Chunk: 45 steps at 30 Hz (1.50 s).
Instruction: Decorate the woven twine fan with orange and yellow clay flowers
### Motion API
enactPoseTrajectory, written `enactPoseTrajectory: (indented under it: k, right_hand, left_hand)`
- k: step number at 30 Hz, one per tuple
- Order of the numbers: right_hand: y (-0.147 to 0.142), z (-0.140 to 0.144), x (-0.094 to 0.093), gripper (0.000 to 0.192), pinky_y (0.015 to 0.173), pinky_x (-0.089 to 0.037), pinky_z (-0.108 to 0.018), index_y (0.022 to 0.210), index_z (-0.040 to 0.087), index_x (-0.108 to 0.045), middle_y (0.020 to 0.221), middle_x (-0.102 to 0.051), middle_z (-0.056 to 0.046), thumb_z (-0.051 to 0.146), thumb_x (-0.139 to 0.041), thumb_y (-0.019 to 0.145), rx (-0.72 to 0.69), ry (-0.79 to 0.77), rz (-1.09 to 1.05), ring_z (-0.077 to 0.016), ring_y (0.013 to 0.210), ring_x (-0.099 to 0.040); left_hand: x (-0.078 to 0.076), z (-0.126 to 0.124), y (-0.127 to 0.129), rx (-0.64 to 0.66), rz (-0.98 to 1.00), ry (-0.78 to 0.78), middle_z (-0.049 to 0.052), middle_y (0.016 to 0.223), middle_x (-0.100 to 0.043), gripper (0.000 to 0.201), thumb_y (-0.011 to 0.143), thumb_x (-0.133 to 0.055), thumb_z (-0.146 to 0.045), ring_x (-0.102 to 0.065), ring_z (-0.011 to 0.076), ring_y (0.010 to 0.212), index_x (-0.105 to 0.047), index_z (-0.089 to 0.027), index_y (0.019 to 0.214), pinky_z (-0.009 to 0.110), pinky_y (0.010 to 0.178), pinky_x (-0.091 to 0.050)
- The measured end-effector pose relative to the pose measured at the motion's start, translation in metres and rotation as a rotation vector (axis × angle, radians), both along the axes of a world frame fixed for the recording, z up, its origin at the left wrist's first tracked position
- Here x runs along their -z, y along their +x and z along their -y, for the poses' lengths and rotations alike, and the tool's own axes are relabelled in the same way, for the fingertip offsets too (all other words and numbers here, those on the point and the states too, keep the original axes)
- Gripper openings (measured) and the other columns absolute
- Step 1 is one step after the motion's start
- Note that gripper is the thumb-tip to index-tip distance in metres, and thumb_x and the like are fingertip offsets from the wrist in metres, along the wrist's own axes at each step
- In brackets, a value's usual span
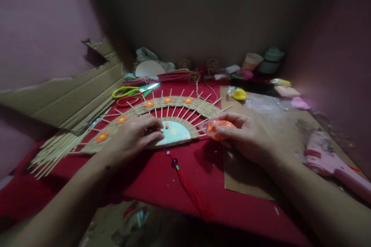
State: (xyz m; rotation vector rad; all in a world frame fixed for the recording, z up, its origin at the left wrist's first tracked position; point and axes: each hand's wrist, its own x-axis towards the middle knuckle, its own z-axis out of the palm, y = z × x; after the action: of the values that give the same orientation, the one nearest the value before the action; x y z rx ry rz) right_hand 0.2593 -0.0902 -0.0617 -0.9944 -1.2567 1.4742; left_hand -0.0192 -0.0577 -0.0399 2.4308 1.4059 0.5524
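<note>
head camera, looking down, close

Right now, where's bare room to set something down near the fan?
Free: red cloth below the woven fan, between the forearms, beside the red tassel. Also bare cardboard sheet under the right hand. Crowded: back edge around the scissors, cup and yellow clay bag; glue gun at right.

Near red cloth [162, 185] lies open; scissors [130, 94] and clutter crowd the far bench, glue gun [333, 162] blocks right.
</note>
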Motion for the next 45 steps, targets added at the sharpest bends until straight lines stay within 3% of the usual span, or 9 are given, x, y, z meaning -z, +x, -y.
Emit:
enactPoseTrajectory:
  k: [8,12,16,22,29,37,40,45]
  right_hand:
    - [-0.001,0.0,-0.001,0.016,0.042,-0.027,-0.023,0.085,0.02,-0.07,0.07,-0.064,-0.003,0.029,-0.069,0.072,0.012,-0.017,0.015,-0.0077,0.048,-0.043]
    - [0.0,0.0,-0.001,0.016,0.042,-0.027,-0.022,0.085,0.019,-0.07,0.07,-0.064,-0.002,0.029,-0.068,0.073,-0.007,-0.007,0.014,-0.0063,0.047,-0.042]
    - [0.0,0.0,0.0,0.017,0.042,-0.026,-0.021,0.086,0.018,-0.07,0.069,-0.063,-0.002,0.029,-0.068,0.074,-0.01,0.005,0.014,-0.0062,0.048,-0.042]
    - [0.0,0.0,0.001,0.022,0.042,-0.029,-0.019,0.087,0.016,-0.069,0.07,-0.063,-0.003,0.031,-0.071,0.071,-0.008,-0.022,-0.02,-0.0061,0.049,-0.044]
    - [0.0,0.001,-0.002,0.018,0.043,-0.028,-0.019,0.087,0.016,-0.07,0.07,-0.063,-0.002,0.028,-0.069,0.073,-0.028,-0.007,-0.008,-0.0052,0.048,-0.043]
    - [0.0,-0.001,0.004,0.019,0.043,-0.032,-0.019,0.088,0.017,-0.069,0.073,-0.066,-0.004,0.028,-0.071,0.072,-0.037,-0.025,-0.046,-0.0064,0.05,-0.047]
    - [0.0,0.0,0.004,0.017,0.043,-0.033,-0.018,0.088,0.018,-0.069,0.075,-0.067,-0.004,0.026,-0.071,0.074,-0.056,-0.039,-0.06,-0.0058,0.05,-0.049]
    - [-0.002,0.002,0.0,0.022,0.049,-0.04,-0.017,0.092,0.018,-0.068,0.077,-0.067,-0.003,0.024,-0.073,0.072,-0.065,-0.078,-0.066,-0.0074,0.057,-0.056]
  left_hand:
    - [0.002,0.003,-0.002,-0.041,0.068,-0.028,0.003,0.084,-0.065,0.02,0.076,-0.067,-0.035,-0.055,0.0167,0.075,-0.067,-0.021,0.09,0.024,0.066,-0.038]
    - [0.003,0.003,-0.002,-0.087,0.141,-0.044,0.002,0.078,-0.063,0.02,0.074,-0.069,-0.033,-0.053,0.0152,0.07,-0.066,-0.02,0.089,0.023,0.062,-0.036]
    - [0.004,0.002,-0.002,-0.043,0.08,-0.014,0.0,0.072,-0.058,0.016,0.075,-0.068,-0.033,-0.049,0.0129,0.067,-0.064,-0.019,0.08,0.022,0.06,-0.035]
    - [0.007,-0.003,-0.005,-0.025,0.017,-0.004,0.0,0.075,-0.057,0.017,0.079,-0.063,-0.036,-0.051,0.0133,0.07,-0.065,-0.02,0.085,0.024,0.061,-0.037]
    - [0.005,-0.004,-0.006,-0.004,-0.015,0.002,0.007,0.093,-0.065,0.031,0.083,-0.056,-0.043,-0.058,0.0196,0.081,-0.069,-0.019,0.096,0.032,0.074,-0.042]
    - [0.0,0.003,-0.002,-0.145,0.062,0.108,0.001,0.082,-0.069,0.019,0.082,-0.059,-0.037,-0.059,0.0152,0.071,-0.069,-0.022,0.087,0.027,0.067,-0.041]
    - [-0.004,0.009,0.005,-0.08,0.145,0.201,0.0,0.08,-0.067,0.013,0.081,-0.063,-0.033,-0.058,0.0134,0.072,-0.066,-0.021,0.084,0.025,0.067,-0.041]
    - [-0.018,0.03,0.04,0.182,0.242,0.257,-0.002,0.086,-0.067,0.011,0.085,-0.06,-0.022,-0.059,0.0106,0.077,-0.067,-0.024,0.094,0.022,0.073,-0.043]
